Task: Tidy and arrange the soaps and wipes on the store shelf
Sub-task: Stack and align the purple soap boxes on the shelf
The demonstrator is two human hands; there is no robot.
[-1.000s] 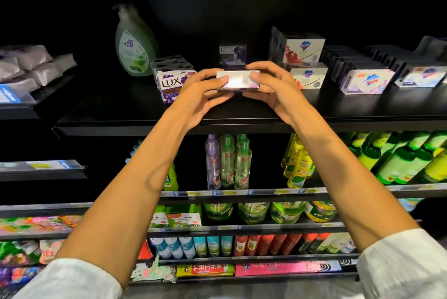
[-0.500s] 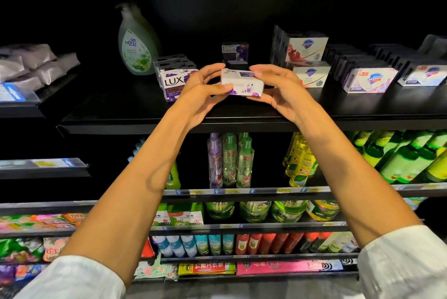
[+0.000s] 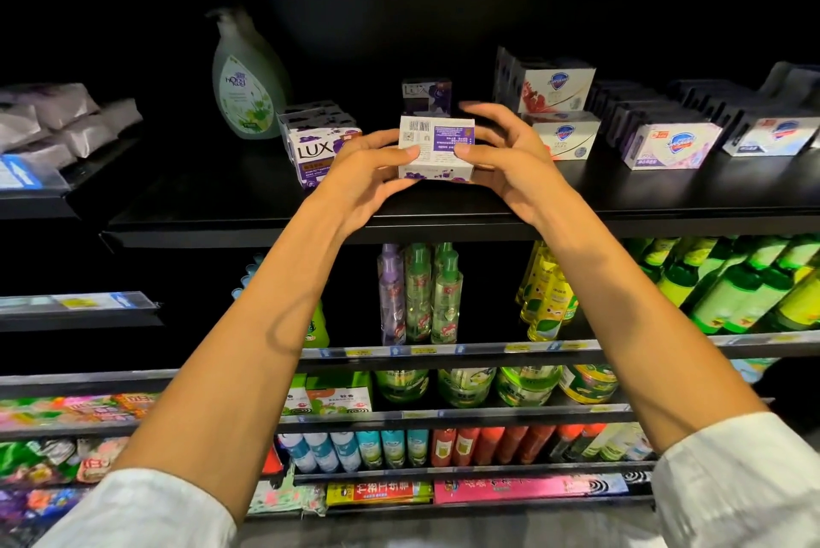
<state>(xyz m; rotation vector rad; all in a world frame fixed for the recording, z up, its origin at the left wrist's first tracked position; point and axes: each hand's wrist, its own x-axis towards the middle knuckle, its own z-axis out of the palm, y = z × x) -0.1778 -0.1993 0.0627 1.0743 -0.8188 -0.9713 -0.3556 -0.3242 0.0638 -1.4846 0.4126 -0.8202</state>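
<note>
Over on the left of the shelf (image 3: 222, 210) sit the soft wipes packs (image 3: 57, 121), then the green pump bottle (image 3: 246, 81), and beside it the row of purple LUX boxes (image 3: 317, 148) you are lining things up with. Now your left hand (image 3: 359, 174): thumb pressed on the front face, fingers curled round the left end of the soap box (image 3: 437, 146). The box itself is held up just above the shelf's front, between the LUX row and the white Safeguard stacks, barcode side turned toward you. Your right hand (image 3: 506, 157) mirrors the left, thumb on the front face, fingers arched over the right end.

By the look of it, this is a light, stiff carton with a solid bar inside, so it should not sag or crush under a normal pinch. The printed card is probably a bit slick, so keep taking it by the short ends, as you do now. Further right stand the Safeguard boxes (image 3: 563, 112) and the pink-and-white carton (image 3: 670, 146), well apart from your hands.
</note>
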